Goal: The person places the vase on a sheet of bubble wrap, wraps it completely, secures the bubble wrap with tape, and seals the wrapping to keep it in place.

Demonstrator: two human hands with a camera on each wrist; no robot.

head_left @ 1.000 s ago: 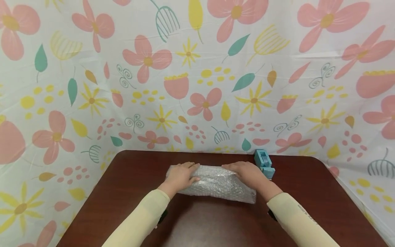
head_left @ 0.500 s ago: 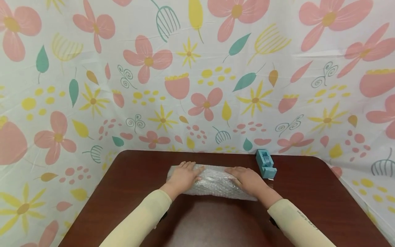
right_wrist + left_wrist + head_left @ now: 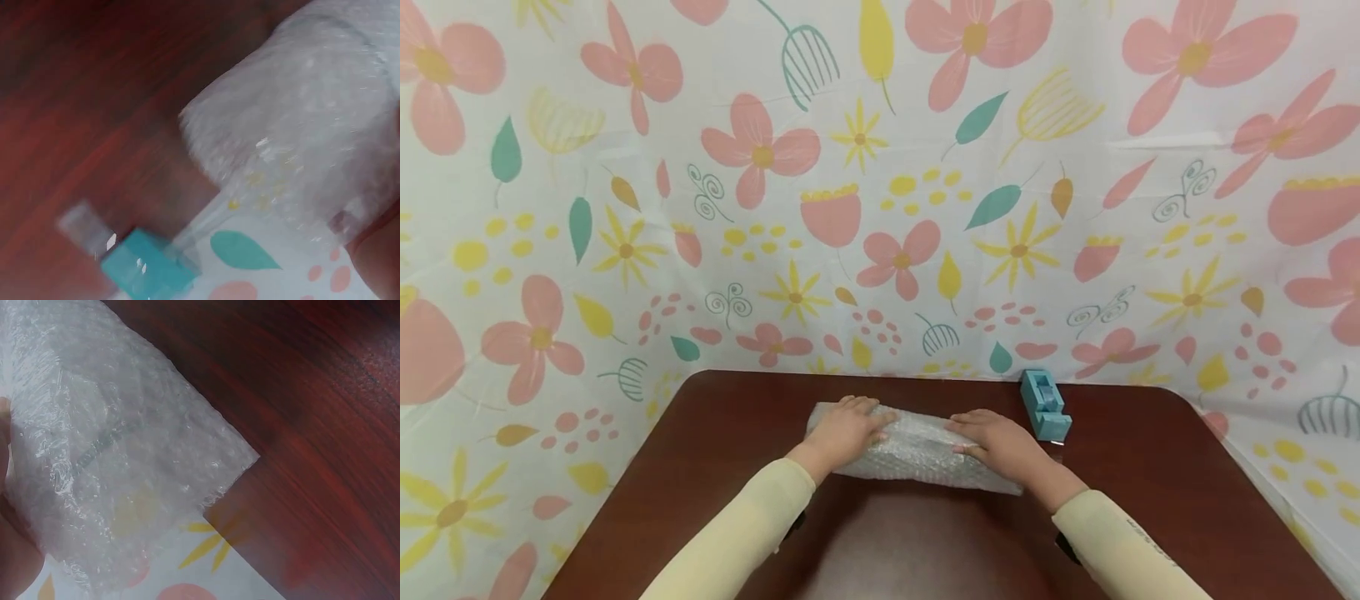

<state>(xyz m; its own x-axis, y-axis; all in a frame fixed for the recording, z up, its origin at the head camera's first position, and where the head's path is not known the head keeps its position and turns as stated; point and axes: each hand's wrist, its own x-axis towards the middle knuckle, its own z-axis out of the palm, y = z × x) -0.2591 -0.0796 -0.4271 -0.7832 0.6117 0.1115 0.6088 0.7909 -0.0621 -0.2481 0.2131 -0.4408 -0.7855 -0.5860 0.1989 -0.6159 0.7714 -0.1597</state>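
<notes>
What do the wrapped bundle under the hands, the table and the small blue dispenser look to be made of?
Bubble wrap bundle: clear plastic film, glossy, with rows of small air bubbles; its contents are hidden. Table: dark reddish wood or a wood-look laminate, with visible grain streaks and a soft sheen. Tape dispenser: probably moulded plastic, with an even teal colour and blocky edges. Both hands, left hand and right hand, rest on the bundle.

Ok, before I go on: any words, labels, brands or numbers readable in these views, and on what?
Right sleeve: small dark lettering along the forearm, too small and skewed to read.
Blue tape dispenser: no label visible.
Bubble wrap bundle under both hands: no print visible.
Floral backdrop: pictures only, no words.
Wrist views: nothing readable.
</notes>
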